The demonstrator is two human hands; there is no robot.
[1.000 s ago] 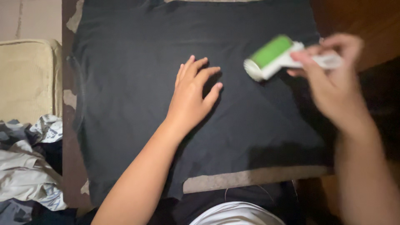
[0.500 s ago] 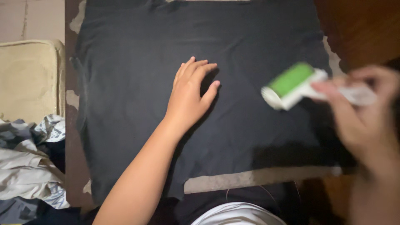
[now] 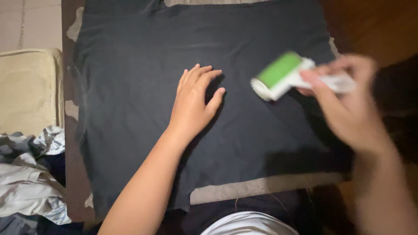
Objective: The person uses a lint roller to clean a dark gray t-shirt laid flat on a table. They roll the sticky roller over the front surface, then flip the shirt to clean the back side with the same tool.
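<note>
Now, lint rolling over a black garment [image 3: 143, 78].
Left hand [image 3: 193, 102] lies flat and open on it; right hand [image 3: 348, 104] grips the green lint roller [image 3: 281, 76].

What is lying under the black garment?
A grey mat or towel shows past the edges of the black garment, below and at upper left. The left hand presses flat on top; the rest underneath is covered.
</note>
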